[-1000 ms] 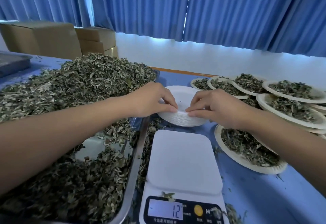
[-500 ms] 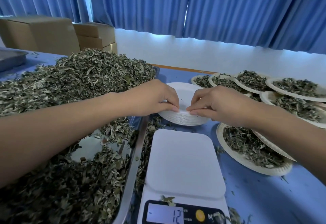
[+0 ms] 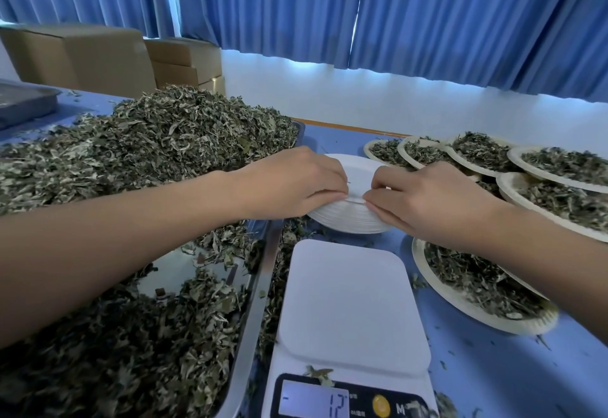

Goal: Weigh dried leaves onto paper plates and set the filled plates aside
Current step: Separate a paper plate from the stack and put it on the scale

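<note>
A stack of white paper plates (image 3: 349, 220) sits on the blue table just behind the white kitchen scale (image 3: 353, 302). My left hand (image 3: 296, 183) and my right hand (image 3: 424, 200) meet at the stack's near rim, and their fingertips pinch the edge of the top plate. The scale's platform is bare and its display (image 3: 314, 403) reads -12. A big heap of dried leaves (image 3: 158, 144) fills the metal tray (image 3: 255, 312) on the left. Several filled plates (image 3: 477, 286) lie on the right.
Cardboard boxes (image 3: 98, 55) stand at the back left beside a grey tray (image 3: 23, 104). Blue curtains hang over the white wall behind. Loose leaf bits lie on the blue table (image 3: 510, 375) around the scale and between the scale and the tray.
Both hands stay at the stack's near rim, their fingertips working a little closer together at the top plate's edge. The scale reading is unchanged.
</note>
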`<state>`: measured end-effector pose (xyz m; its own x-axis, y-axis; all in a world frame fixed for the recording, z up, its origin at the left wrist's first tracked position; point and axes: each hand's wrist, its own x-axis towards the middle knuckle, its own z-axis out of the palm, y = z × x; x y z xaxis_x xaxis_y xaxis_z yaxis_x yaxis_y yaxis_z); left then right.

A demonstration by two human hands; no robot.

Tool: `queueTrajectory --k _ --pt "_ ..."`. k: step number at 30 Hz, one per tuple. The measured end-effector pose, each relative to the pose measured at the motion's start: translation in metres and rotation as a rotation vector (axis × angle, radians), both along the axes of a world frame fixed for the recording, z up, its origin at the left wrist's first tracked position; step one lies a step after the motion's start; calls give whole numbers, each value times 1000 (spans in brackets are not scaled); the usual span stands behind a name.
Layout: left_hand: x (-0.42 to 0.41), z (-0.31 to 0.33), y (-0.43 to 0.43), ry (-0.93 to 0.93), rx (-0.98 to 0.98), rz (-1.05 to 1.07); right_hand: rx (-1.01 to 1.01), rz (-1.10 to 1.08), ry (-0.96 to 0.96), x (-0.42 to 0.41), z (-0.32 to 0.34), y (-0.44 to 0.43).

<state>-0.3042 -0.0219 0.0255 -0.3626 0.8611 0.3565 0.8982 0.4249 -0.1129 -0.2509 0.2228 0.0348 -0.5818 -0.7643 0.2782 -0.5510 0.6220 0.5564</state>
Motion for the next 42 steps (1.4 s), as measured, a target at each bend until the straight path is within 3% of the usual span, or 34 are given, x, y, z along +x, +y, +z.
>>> queueTrajectory --k 10,18,22,32,42 --pt "2 9 9 16 8 27 37 68 131 -5 -1 2" --pt "-3 8 9 -225 43 53 86 -41 26 -10 -10 0" --pt "-5 5 10 -251 58 61 -101 -2 -72 -10 -7 -4" --pt "-8 6 9 -244 64 33 -291 -67 -308 -10 3 -6" --pt "5 21 5 -174 139 6 -329 -80 -194 7 16 -8"
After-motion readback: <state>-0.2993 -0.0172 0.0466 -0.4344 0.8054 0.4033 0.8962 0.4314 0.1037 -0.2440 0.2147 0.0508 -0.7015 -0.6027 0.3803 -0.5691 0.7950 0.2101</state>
